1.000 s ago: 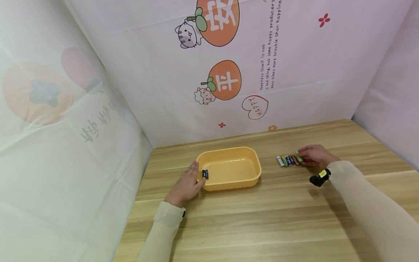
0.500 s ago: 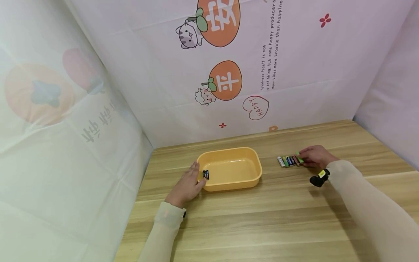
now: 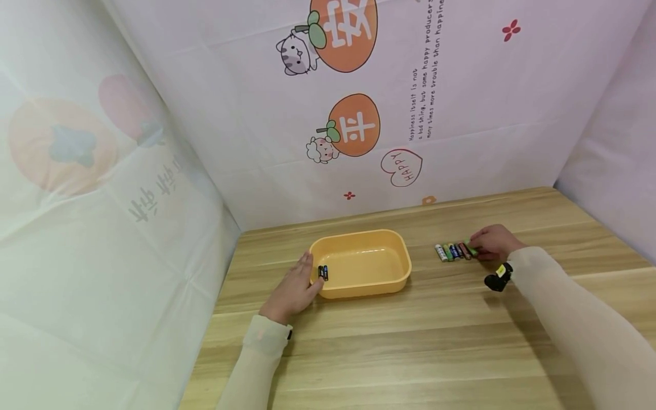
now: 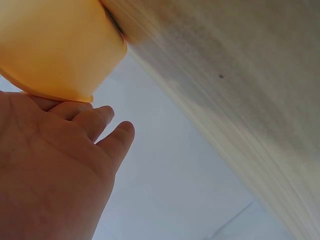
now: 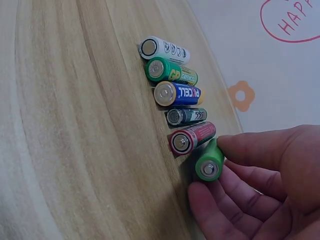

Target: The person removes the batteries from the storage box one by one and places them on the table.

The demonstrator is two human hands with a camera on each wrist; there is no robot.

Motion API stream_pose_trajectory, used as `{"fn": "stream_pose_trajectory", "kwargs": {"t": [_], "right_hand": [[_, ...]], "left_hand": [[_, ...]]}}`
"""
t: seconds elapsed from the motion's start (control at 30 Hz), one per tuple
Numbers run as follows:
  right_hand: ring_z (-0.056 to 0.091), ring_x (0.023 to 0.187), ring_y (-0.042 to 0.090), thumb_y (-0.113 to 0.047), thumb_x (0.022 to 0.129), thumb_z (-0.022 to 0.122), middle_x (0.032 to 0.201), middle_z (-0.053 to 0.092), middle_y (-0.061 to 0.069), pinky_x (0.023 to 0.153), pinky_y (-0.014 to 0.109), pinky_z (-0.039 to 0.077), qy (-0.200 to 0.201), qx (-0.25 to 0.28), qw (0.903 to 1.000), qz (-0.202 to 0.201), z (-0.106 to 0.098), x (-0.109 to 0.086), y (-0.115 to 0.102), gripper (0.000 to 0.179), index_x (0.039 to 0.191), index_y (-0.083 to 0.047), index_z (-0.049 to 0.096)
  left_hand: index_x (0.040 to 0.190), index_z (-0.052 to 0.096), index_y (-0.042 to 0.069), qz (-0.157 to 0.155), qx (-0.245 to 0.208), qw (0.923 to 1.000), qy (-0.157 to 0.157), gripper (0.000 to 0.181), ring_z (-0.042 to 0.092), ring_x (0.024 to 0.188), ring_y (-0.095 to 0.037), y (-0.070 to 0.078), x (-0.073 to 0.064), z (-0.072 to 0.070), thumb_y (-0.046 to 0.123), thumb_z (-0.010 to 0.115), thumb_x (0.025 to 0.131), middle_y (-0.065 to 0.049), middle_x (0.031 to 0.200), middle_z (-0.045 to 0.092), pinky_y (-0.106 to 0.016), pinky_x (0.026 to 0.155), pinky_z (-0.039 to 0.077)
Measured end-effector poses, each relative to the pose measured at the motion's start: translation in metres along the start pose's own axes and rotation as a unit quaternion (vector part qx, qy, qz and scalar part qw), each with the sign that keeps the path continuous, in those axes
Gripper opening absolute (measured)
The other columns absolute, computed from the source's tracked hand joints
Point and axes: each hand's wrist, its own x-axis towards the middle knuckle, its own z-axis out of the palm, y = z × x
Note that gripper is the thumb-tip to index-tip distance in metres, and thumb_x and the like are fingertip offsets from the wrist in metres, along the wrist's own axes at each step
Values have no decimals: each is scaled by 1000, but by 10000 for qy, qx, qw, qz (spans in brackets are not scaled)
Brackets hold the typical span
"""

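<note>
My right hand (image 3: pixel 495 242) pinches a bright green battery (image 5: pixel 210 162) between thumb and fingers at the right end of a row. Beside it, in the right wrist view, lie a red battery (image 5: pixel 194 137), a thin dark green battery (image 5: pixel 187 116), a blue one with gold ends (image 5: pixel 180 94), a green GP battery (image 5: pixel 172 71) and a white battery (image 5: pixel 165 49). My left hand (image 3: pixel 290 290) rests against the left end of a yellow tray (image 3: pixel 366 267), its fingers extended along the rim. Two small dark batteries (image 3: pixel 323 273) lie side by side inside the tray's left end.
The wooden table (image 3: pixel 389 347) meets a white printed cloth (image 3: pixel 230 114) at the back, and more cloth hangs at both sides. A black wrist camera (image 3: pixel 497 280) sits on my right wrist.
The green battery has come down from a slanted pose to lie lower, beside the red one, with my right hand still holding it. My left hand and the tray have stayed put.
</note>
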Motion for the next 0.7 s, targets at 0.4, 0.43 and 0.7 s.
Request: {"fn": "stream_pose_trajectory", "kwargs": {"t": [0.4, 0.43, 0.7], "right_hand": [[62, 81, 17, -9, 92, 62, 97, 63, 12, 74, 35, 56, 117, -267, 9996, 15, 0, 2, 3, 43, 122, 18, 50], [61, 81, 17, -10, 92, 63, 97, 63, 12, 74, 35, 56, 123, -279, 9995, 19, 0, 3, 3, 43, 122, 18, 50], [61, 80, 18, -9, 92, 61, 93, 64, 8, 71, 35, 56, 151, -310, 9994, -24, 0, 4, 6, 40, 121, 18, 54]], "left_hand": [[154, 8, -1, 11, -43, 10000, 0, 72, 5, 147, -21, 0, 0, 0, 43, 36, 104, -14, 161, 6, -43, 116, 13], [154, 8, -1, 30, -34, 10000, 0, 72, 5, 147, -21, 0, 0, 1, 43, 36, 104, -14, 161, 6, -44, 116, 13], [154, 7, 0, 22, -15, 10000, 18, 72, 5, 147, -20, 0, 1, 0, 42, 36, 104, -15, 161, 7, -43, 116, 14]]}}
